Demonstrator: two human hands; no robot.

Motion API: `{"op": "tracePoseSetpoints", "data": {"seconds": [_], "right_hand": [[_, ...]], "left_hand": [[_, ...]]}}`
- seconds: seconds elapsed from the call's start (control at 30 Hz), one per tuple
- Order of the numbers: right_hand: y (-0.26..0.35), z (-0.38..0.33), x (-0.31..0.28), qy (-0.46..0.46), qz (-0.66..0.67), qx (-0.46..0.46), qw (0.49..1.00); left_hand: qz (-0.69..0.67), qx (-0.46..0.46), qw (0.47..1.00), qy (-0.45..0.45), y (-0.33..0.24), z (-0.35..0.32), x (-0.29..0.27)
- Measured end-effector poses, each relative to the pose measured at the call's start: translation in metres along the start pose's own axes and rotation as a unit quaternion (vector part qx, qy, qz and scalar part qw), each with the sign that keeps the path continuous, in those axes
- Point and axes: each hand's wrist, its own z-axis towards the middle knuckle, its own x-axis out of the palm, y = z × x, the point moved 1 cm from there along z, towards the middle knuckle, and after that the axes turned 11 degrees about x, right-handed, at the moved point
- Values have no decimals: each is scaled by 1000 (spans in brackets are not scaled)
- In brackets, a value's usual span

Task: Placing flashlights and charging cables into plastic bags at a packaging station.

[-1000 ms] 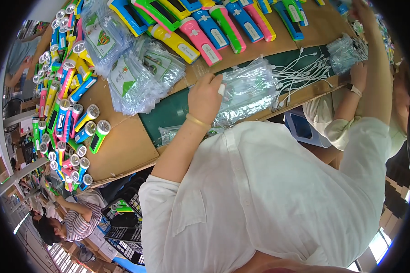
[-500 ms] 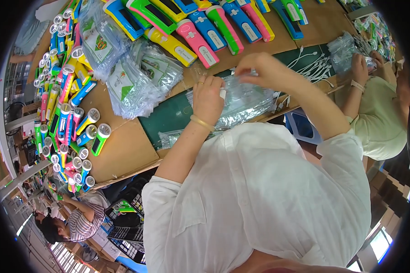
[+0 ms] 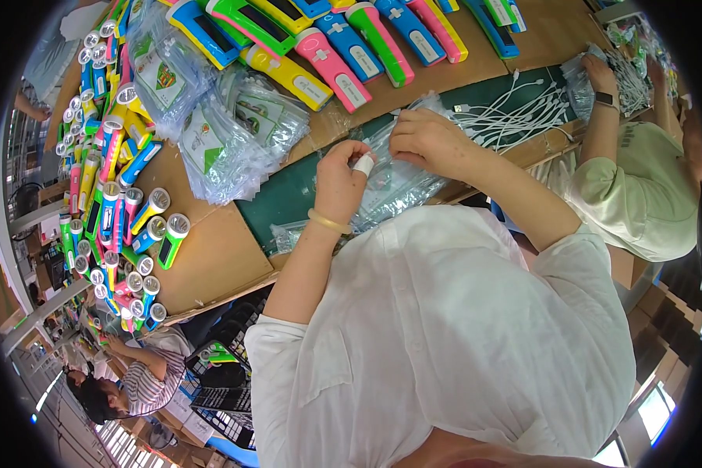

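Observation:
My left hand (image 3: 339, 183) is curled above the green table top, thumb and fingers drawn together. A white cover (image 3: 363, 164) sits on its thumb; whether anything is pinched there I cannot make out. Close by on the right, my right hand (image 3: 429, 142) has its fingers bent down at a pile of clear plastic bags (image 3: 402, 191), apparently gripping the bag film. White cables (image 3: 515, 117) with plugs lie loosely bundled to the right of it. Beyond my hands lie toy-like flashlights in pink (image 3: 331, 66), yellow (image 3: 288, 78), blue and green.
Printed clear bags (image 3: 222, 148) are stacked on cardboard left of my hands. Many coloured flashlights (image 3: 109, 210) crowd the table's left side. A co-worker in a pale green top (image 3: 624, 187) handles bags and cables at the right; another in stripes (image 3: 152, 382) works at lower left.
My right hand has come down and slightly left onto the clear bags. My left hand has turned, showing the thumb's white cover. The co-worker's hands at the right have moved farther away.

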Motion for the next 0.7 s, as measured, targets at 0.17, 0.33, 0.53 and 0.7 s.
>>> {"op": "tracePoseSetpoints", "data": {"seconds": [0.17, 0.33, 0.53, 0.7], "right_hand": [[4, -6, 1, -13, -38, -27, 999], [11, -5, 2, -25, 66, -13, 997], [6, -8, 4, -28, 117, 26, 992], [-4, -13, -3, -32, 113, 76, 990]], "left_hand": [[171, 200, 964, -26, -12, -8, 3], [185, 185, 965, 25, -9, -10, 10], [121, 197, 973, -5, -11, -12, 10], [152, 180, 971, -46, -10, -27, -10]]}}
